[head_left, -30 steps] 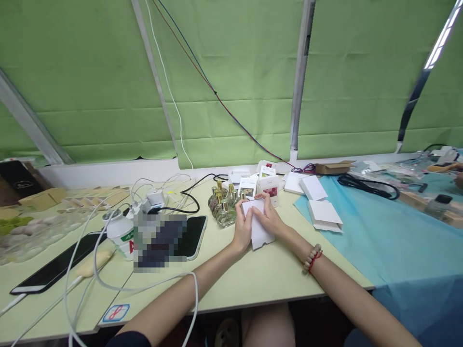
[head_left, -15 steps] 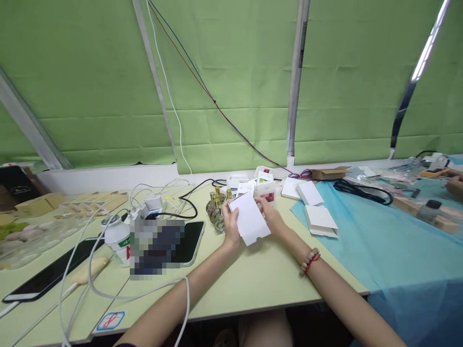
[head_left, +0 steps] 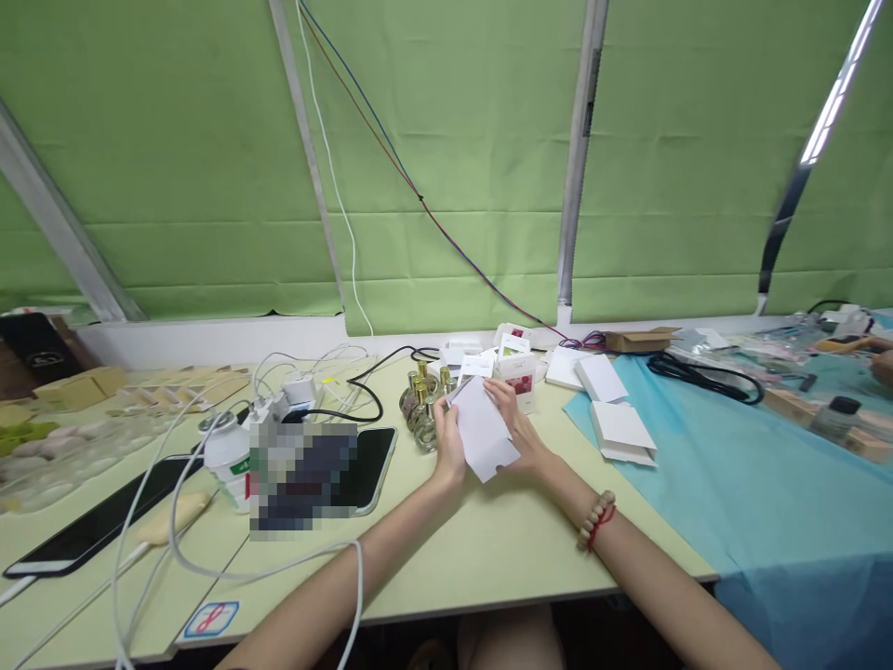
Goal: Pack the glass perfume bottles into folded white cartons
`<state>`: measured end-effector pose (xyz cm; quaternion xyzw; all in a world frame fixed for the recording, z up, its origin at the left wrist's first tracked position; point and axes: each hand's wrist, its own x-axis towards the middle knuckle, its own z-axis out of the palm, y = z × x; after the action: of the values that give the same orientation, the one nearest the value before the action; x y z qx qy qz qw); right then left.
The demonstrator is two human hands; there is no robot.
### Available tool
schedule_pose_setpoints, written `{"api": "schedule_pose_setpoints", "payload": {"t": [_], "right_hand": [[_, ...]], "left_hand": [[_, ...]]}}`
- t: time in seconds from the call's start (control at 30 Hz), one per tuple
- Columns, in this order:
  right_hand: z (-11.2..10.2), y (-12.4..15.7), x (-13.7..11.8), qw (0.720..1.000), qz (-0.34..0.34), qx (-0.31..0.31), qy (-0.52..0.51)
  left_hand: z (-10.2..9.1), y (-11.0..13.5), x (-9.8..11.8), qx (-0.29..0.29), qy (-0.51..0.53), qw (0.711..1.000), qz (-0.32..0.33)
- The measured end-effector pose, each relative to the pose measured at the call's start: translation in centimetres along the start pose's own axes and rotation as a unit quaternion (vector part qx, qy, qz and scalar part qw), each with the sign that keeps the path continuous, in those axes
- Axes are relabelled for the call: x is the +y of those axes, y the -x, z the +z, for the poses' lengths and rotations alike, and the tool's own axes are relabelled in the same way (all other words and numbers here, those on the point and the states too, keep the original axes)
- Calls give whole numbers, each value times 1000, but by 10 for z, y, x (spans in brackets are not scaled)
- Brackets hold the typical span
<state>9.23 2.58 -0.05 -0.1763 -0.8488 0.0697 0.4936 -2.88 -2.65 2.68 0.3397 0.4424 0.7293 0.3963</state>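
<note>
Right hand [head_left: 522,432], head view: shifted since half a second ago from beside the right edge to the upper right corner of the white carton [head_left: 484,430]; with bent fingers on that corner and thumb hidden, cannot tell whether pinching or merely resting.
Left hand [head_left: 450,447]: clasping the carton's left edge.
Carton: held tilted between both hands, above the pale table [head_left: 516,540], with a small notch at the near end.
Gold-topped bottles [head_left: 425,430]: clustered just beyond the left hand.
Printed white boxes [head_left: 520,372]: heaped beyond the right hand (red picture on the nearest).
White box [head_left: 622,428]: lying to the right, on the blue cloth [head_left: 704,475].
Phone [head_left: 369,470]: flat on the left, near the bottles.
Beaded bracelet [head_left: 596,523]: around the right forearm, with red cord.
Co-worker's hand [head_left: 884,367]: cropped at the far right.
</note>
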Motion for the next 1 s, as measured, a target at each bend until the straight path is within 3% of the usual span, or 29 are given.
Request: {"api": "schedule_pose_setpoints", "payload": {"t": [0.17,0.3,0.47,0.53,0.63,0.73,1.0], "right_hand": [[2,-1,-2,995,-47,81,28],[-6,-5,-8,990,-101,94,18],[-8,-8,-9,988,-97,122,1],[-5,-7,-5,986,-65,152,-16],[-1,-3,3,978,41,199,-49],[-3,-2,8,960,133,238,-64],[-20,-7,20,893,286,333,-104]], "left_hand": [[6,7,5,-34,21,999,-35],[8,10,5,-56,77,992,-80],[5,10,2,-98,37,987,-126],[3,12,1,-139,-9,978,-156],[3,13,1,-205,-64,954,-208],[3,13,-2,-210,-80,947,-231],[0,10,-7,-205,-138,964,-96]]}}
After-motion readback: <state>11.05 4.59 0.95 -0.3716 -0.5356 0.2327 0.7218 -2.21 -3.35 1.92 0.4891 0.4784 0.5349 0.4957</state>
